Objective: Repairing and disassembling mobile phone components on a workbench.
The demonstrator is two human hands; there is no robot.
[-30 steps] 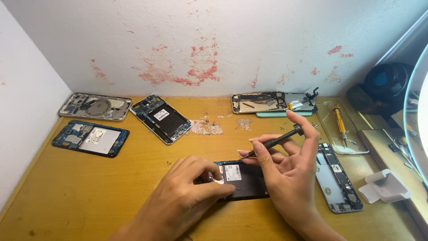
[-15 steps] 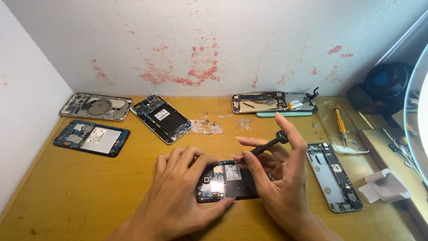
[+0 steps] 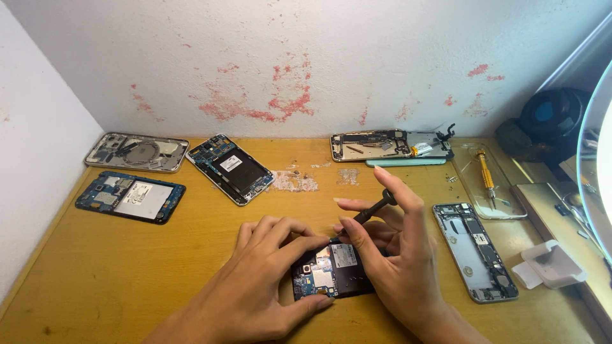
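opened phone (image 3: 333, 272) lies flat on the counter (image 3: 159, 274) near the front edge, between the two hands, with its back off so the little boards inside show. half a second ago the left hand lay flatter over it; now the left hand (image 3: 268, 280) has its fingers (image 3: 299, 245) curled on the top left corner and the thumb pressed on the bottom edge, so it holds the phone down. the right hand (image 3: 401, 267) has closed its fingers round a thin black screwdriver (image 3: 370, 210), and the tool now leans lower, with its tip down on the top part of the phone. before, the tip was a bit higher and pointed more to the side. the phone itself has stayed in the same spot. the right hand covers the right side of the phone, so that part cannot be seen. at the back left lie a silver phone shell (image 3: 137, 151), a blue phone board (image 3: 131, 196) and another open phone (image 3: 231, 168) set at a slant. some small white scraps (image 3: 294, 181) lie behind the hands. at the back right is a long open phone (image 3: 390, 145). a grey phone frame (image 3: 475, 251) lies just right of the right hand. further right are a clear tray (image 3: 465, 167) with a yellow screwdriver (image 3: 486, 175), and a small white holder (image 3: 551, 266).
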